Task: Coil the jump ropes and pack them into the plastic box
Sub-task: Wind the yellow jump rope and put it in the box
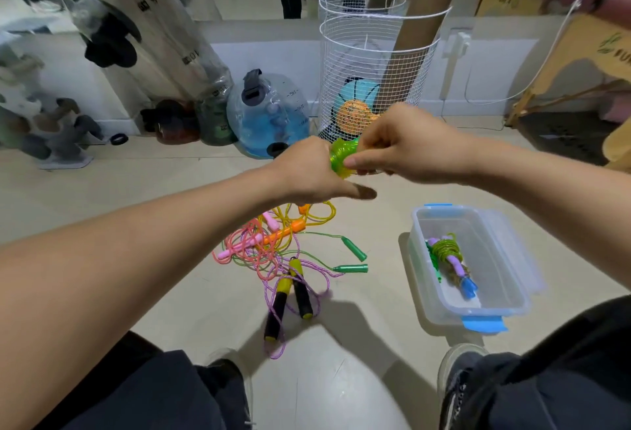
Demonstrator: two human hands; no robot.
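Both-handed, left hand (pixel 307 173) and right hand (pixel 399 149) grip a green coiled rope (pixel 341 156), fingers (pixel 367 159) apparently pinching it. Below them lie loose jump ropes (pixel 273 248); lower right, the plastic box (pixel 505 310).

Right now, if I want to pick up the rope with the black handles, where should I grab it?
Probably grab the two black handles together, from above. They lie almost side by side on the floor, thick and easy to close fingers round, and nothing covers them. Their purple cord is thin and tangled with the other ropes, so pulling it would likely drag the pile.

Left hand (pixel 307 170), right hand (pixel 403 146) — both raised, fingers curled.
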